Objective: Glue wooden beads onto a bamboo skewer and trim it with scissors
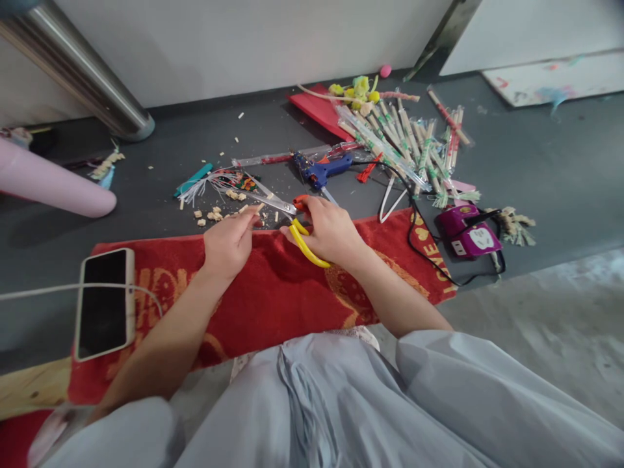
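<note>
I counted one pair of scissors (288, 208), one glue gun (325, 171), one phone (104, 305) and one towel (283, 292). The wrapped sticks (408, 133) overlapped too much to count.

Grey tabletop (531, 156): soft, even, muted light
Metal leg (92, 71), 10 o'clock: bright streak of glare
Pink cylinder (53, 175), 9 o'clock: diffuse shadow below
Plastic wrappers (386, 151), 2 o'clock: small glints
Pale garment (463, 383), 4 o'clock: wide-angle stretch, softened detail

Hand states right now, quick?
Left hand: closed, fingertips pinching a small pale strip.
Right hand: closed, holding yellow-handled scissors.
</note>
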Available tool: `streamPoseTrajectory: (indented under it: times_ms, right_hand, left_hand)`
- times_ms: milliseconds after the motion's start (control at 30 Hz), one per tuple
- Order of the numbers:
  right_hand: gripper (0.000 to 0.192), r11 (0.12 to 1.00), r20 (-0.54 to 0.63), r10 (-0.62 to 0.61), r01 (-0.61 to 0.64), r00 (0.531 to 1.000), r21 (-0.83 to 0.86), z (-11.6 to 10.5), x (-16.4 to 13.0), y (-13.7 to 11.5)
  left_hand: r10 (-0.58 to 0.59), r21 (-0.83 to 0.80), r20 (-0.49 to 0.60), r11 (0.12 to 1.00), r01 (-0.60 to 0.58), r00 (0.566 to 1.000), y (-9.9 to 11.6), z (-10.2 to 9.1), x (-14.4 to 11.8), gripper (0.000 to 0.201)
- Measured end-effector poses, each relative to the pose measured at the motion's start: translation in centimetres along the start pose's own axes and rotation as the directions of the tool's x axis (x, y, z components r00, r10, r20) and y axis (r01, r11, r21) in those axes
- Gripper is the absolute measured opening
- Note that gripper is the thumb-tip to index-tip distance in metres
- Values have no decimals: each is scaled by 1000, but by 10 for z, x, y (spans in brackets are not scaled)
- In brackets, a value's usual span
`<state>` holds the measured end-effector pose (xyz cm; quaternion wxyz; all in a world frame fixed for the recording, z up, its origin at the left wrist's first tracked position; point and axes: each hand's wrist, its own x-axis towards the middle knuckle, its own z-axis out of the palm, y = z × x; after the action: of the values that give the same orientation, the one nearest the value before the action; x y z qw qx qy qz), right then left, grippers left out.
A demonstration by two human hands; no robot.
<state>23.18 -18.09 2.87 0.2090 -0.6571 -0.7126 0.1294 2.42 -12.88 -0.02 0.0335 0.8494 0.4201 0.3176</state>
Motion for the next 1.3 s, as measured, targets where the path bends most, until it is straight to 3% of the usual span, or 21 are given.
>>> streamPoseTrajectory:
  times_ms: [500,867,1300]
  right_hand:
    - [76,999,24,-20,21,1000,-42,-2,-2,-2]
    - [78,998,-52,-63,64,997,18,-2,-2,-1]
    - [79,998,6,-58,57,998,19,-1,-2,-3]
  left_hand:
    - [-68,-40,106,997,72,992,2,-3,1,41]
    - [-28,-44,95,998,33,995,4,-5,1,39]
    - [-37,-53,118,998,44,992,4,-5,2,39]
